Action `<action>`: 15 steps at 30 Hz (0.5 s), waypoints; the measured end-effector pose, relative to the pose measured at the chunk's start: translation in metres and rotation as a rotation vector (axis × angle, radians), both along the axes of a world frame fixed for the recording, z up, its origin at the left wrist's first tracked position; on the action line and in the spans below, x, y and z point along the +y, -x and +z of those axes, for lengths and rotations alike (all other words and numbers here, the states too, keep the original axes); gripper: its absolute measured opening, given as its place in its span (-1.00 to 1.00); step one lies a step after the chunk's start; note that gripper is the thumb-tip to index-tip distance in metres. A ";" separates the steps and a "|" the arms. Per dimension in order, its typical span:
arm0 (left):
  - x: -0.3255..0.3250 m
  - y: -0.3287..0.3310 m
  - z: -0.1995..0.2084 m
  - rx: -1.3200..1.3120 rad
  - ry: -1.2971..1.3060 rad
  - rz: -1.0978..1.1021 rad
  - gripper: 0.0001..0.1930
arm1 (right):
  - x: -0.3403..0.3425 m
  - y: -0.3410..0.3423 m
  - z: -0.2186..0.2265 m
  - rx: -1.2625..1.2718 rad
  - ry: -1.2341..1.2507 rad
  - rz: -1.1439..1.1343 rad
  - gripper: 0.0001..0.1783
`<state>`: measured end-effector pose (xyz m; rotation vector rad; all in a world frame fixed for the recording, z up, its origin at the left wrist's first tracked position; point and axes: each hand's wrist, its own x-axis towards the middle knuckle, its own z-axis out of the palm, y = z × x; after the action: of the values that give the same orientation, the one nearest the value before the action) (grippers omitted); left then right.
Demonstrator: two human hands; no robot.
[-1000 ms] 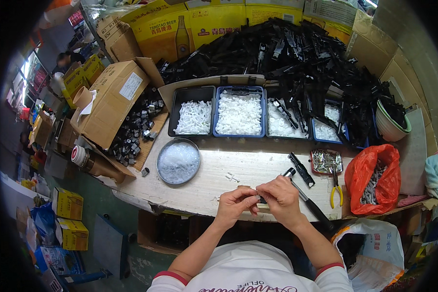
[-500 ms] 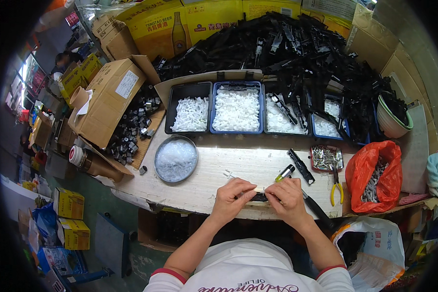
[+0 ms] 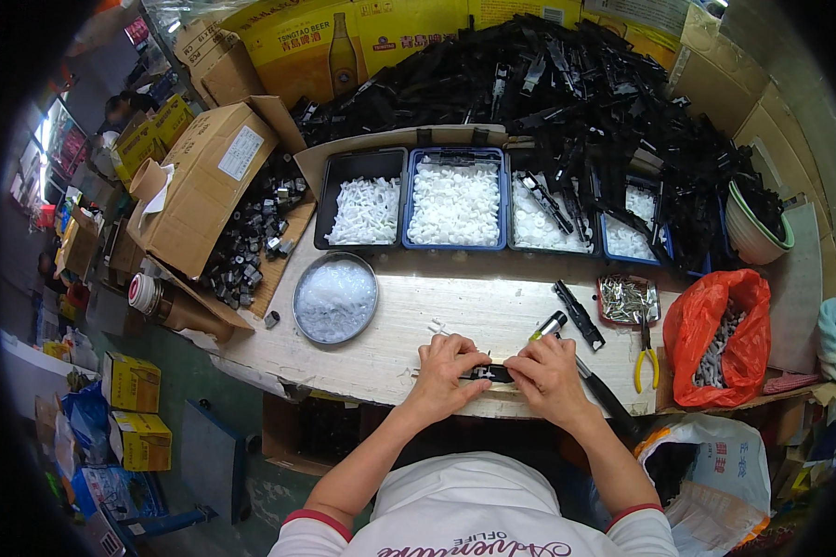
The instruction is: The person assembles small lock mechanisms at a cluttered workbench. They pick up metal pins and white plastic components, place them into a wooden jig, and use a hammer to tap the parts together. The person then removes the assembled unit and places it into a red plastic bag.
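My left hand (image 3: 448, 379) and my right hand (image 3: 552, 382) hold a narrow black plastic part (image 3: 489, 372) between them, low over the front of the table. The fingers of each hand are closed on one end of it. Small white pieces show on its upper face near my left fingertips. Just beyond my right hand lies a hammer (image 3: 607, 399) with a black handle and a shiny, partly yellow-green head. A similar long black part (image 3: 579, 317) rests farther back. Loose white pieces (image 3: 438, 327) lie behind my left hand.
Bins of white plastic pieces (image 3: 457, 201) line the back, below a heap of black parts (image 3: 529, 84). A round dish of clear bits (image 3: 335, 299) sits left. At right are a tray of metal pins (image 3: 628, 299), yellow-handled pliers (image 3: 646, 368) and a red bag (image 3: 683, 325).
The black part now shows more openly between my hands, its upper face visible. My hands have drawn slightly apart, and the left hand's fingers have shifted. The view has moved a little.
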<state>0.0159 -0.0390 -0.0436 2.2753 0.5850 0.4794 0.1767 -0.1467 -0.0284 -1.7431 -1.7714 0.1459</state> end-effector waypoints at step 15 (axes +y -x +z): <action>0.024 -0.062 0.040 0.110 -0.387 -0.245 -0.83 | -0.022 -0.085 0.011 -0.038 -0.043 -0.412 -0.92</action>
<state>0.0782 -0.0147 -0.0039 2.7115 0.2745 0.3719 0.2617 -0.1691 -0.0173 -2.0467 -1.3918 -0.0993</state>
